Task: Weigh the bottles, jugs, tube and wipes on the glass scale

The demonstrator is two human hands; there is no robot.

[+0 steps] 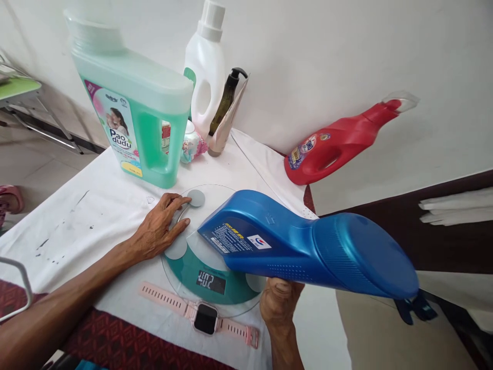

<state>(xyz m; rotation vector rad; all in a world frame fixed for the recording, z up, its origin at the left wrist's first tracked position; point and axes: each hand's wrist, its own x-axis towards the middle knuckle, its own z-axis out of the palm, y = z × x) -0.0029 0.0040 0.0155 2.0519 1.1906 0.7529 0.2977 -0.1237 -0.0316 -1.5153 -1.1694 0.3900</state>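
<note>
A round glass weighing scale [215, 194] with a lit digital display lies on the white cloth. My left hand [156, 226] rests at its left edge, fingers stretched out and apart, the index fingertip by a grey pad. Over the scale is a large blue plastic bottle [265, 226] with a wide blue cap, its base end toward the scale's middle. I cannot tell whether the base touches the glass. My right hand [280, 300] grips the bottle from its near side; most of the fingers are hidden behind it. A pink-strapped watch [205, 318] lies in front of the scale.
A green detergent jug [154, 87] stands behind my left hand. Farther back are a white bottle [204, 61], a dark pump bottle [227, 97], a tube [229, 118] and a small colourful packet [192, 146]. A red detergent bottle [335, 141] stands near the wall.
</note>
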